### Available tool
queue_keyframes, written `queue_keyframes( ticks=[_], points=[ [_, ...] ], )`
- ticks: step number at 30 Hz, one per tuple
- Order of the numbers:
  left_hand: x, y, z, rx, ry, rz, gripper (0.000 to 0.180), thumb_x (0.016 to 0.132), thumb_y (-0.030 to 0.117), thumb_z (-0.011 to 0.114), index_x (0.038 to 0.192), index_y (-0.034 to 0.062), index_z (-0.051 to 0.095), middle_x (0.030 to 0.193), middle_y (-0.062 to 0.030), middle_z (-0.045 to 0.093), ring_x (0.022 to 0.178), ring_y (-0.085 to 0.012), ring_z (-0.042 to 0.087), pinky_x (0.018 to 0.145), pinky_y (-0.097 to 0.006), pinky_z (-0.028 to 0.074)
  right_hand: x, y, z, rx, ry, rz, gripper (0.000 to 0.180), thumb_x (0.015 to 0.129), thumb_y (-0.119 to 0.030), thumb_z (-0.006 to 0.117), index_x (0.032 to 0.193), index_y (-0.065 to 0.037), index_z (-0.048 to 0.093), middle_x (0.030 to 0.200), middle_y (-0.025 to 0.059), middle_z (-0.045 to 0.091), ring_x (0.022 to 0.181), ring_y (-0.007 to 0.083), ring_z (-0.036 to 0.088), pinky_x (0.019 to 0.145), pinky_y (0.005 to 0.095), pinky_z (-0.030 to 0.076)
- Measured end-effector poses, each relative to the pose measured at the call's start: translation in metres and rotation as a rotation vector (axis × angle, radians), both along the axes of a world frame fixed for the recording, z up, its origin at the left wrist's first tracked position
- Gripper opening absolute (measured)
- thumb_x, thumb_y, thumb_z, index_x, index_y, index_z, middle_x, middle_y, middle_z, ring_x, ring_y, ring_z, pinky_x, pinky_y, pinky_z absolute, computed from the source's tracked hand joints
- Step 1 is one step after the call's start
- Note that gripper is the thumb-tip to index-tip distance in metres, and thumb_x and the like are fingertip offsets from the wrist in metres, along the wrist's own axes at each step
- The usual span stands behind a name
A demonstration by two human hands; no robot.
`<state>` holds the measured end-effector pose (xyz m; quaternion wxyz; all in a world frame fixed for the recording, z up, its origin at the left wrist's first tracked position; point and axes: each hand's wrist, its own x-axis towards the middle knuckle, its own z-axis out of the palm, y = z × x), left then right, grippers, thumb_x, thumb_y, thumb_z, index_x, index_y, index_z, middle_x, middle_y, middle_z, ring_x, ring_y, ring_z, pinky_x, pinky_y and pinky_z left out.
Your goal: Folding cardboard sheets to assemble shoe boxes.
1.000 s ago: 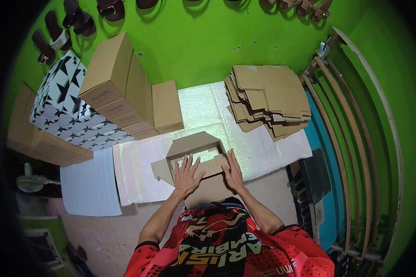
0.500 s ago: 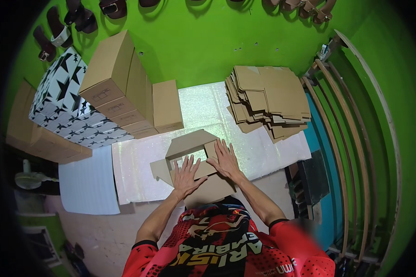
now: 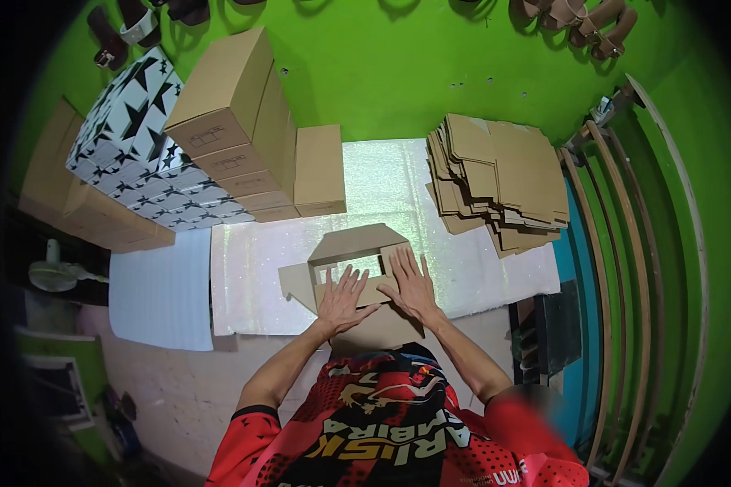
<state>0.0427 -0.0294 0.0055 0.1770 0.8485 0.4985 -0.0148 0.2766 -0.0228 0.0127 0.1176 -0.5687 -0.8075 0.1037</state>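
From where I stand, the step in hand looks like folding: a half-formed cardboard box [image 3: 357, 239] lies at the near edge of a shimmering pale sheet [image 3: 256, 296], right before the person. The left hand [image 3: 343, 299] is spread flat across the box's near side, fingers apart, gripping nothing. The right hand [image 3: 411, 284] is flat too, fingers a little parted, laid over the right end panel [image 3: 392, 250], which is turned inward. The palms cover much of it, so I can't tell whether that panel is tucked. The left end panel [image 3: 297, 284] juts outward. To my mind, the next move calls for keeping the right end down while the left panel gets turned in.
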Motion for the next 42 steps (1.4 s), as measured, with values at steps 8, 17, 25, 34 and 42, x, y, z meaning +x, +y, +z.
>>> queue_keyframes(
  ticks=[8,17,25,34,42],
  points=[
    [-0.032,-0.016,-0.01,0.217,-0.068,-0.161,0.072,0.108,0.055,0.047,0.166,0.0149,0.033,0.17,-0.0066,0.038,0.16,-0.0261,0.028,0.131,-0.059,0.013,0.007,0.005,-0.003,0.061,-0.064,0.265,0.081,0.096,-0.074,0.054,0.158,-0.022,0.053,0.171,0.0117,0.036,0.159,0.0389,0.026,0.129,0.0631,0.013],
    [-0.107,-0.081,-0.043,0.18,-0.393,0.67,0.09,0.106,0.044,0.06,0.167,-0.0051,0.014,0.174,-0.0286,0.012,0.164,-0.0388,0.009,0.125,-0.069,-0.005,0.005,0.007,0.001,0.038,-0.066,0.279,0.092,0.089,-0.082,0.056,0.158,-0.02,0.052,0.171,0.0115,0.035,0.159,0.0406,0.026,0.129,0.0638,0.01],
    [-0.076,-0.063,-0.014,0.149,-0.435,0.35,0.098,0.101,0.046,0.066,0.167,-0.0046,0.015,0.172,-0.0293,0.02,0.163,-0.0413,0.012,0.126,-0.067,-0.004,0.007,0.007,-0.001,0.01,-0.025,0.251,0.095,0.086,-0.083,0.059,0.148,-0.011,0.06,0.172,0.0153,0.032,0.16,0.0401,0.025,0.129,0.0645,0.009],
    [-0.058,-0.037,0.007,0.067,-0.111,0.196,0.102,0.097,0.068,0.057,0.169,0.0039,0.022,0.176,-0.0168,0.022,0.164,-0.0294,0.015,0.13,-0.062,0.001,0.005,0.007,-0.002,0.014,-0.003,0.237,0.094,0.084,-0.084,0.061,0.142,-0.01,0.064,0.173,0.0176,0.028,0.16,0.0398,0.024,0.13,0.063,0.009],
    [-0.041,-0.011,0.009,0.099,-0.09,0.124,0.109,0.094,0.073,0.058,0.167,-0.0003,0.024,0.175,-0.0178,0.023,0.164,-0.0298,0.017,0.133,-0.054,0.008,0.006,0.007,-0.007,0.014,0.0,0.209,0.094,0.084,-0.085,0.059,0.141,-0.01,0.065,0.174,0.0172,0.027,0.16,0.0393,0.023,0.13,0.0613,0.007]
  ],
)
